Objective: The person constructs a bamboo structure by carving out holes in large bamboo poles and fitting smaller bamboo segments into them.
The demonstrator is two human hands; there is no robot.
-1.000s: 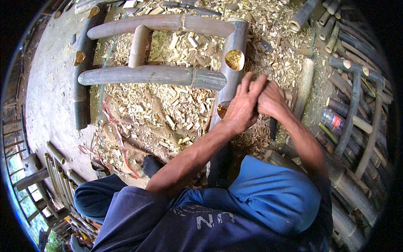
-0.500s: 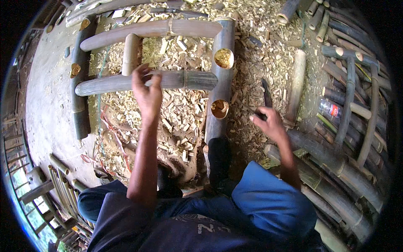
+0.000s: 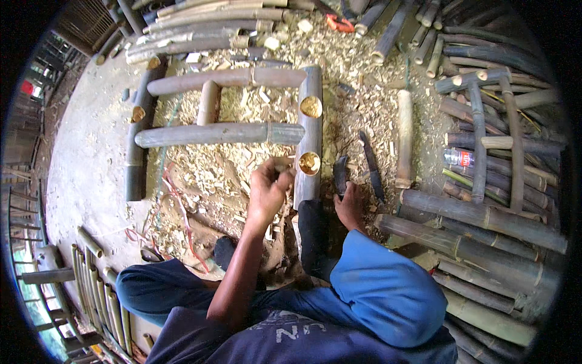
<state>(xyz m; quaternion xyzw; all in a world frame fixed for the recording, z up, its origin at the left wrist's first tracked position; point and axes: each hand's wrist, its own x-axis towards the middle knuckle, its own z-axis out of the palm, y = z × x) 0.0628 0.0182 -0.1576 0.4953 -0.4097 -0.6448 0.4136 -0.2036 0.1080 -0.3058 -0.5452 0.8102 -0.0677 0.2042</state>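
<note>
A bamboo frame lies on the ground ahead, its thick right pole cut with round holes and joined to two long rails. Between the rails sits a short bamboo crosspiece. My left hand is beside the lower end of the right pole, fingers curled in near the lower hole; whether anything small is in them is hidden. To the right of that pole, my right hand grips a dark broad-bladed knife, blade pointing away from me. A second dark blade lies on the ground just right of it.
Wood chips cover the ground around the frame. A pale bamboo length lies to the right, with stacked bamboo poles and a clear bottle beyond. At the far side are more poles and an orange-handled tool.
My left hand has come back from the near rail toward the right pole's lower hole. My right hand has drawn nearer that pole with the knife. The whole view has shifted.
</note>
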